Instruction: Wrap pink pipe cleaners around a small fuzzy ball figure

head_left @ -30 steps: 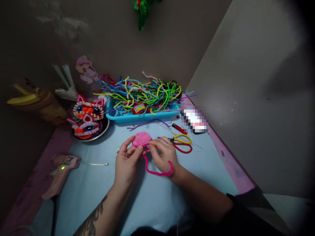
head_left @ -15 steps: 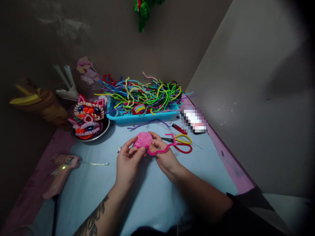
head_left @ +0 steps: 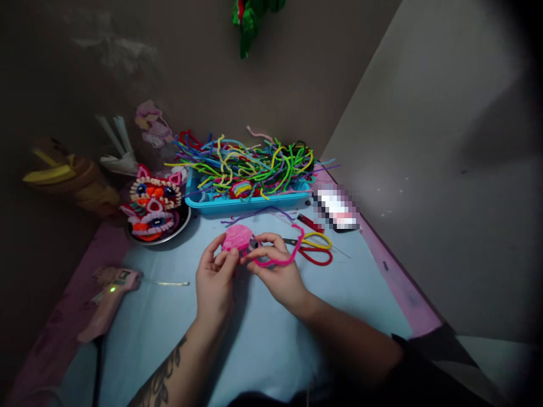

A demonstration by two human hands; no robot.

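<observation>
My left hand [head_left: 216,277] pinches a round pink fuzzy disc [head_left: 238,236] by its left and lower edge, above the pale blue tabletop. A hot pink pipe cleaner [head_left: 297,243] runs from the disc's right side and curls up to the right. My right hand [head_left: 282,274] has its fingertips closed on this strand near the disc; part of the grip is hidden by the fingers. Scissors [head_left: 316,257] with one yellow and one red handle lie just behind my right hand, their dark blades partly covered by it.
A blue tray [head_left: 250,203] heaped with colourful pipe cleaners stands at the back. Left of it, a bowl [head_left: 169,236] holds finished pipe-cleaner animal faces. A pink glue gun [head_left: 106,305] with a green light lies at left. Right are a red lighter [head_left: 310,223] and a phone [head_left: 337,209].
The disc has shifted slightly left with my left hand. My right hand has drawn a little apart from it, fingers now more extended, opening a gap at the disc's right edge.
</observation>
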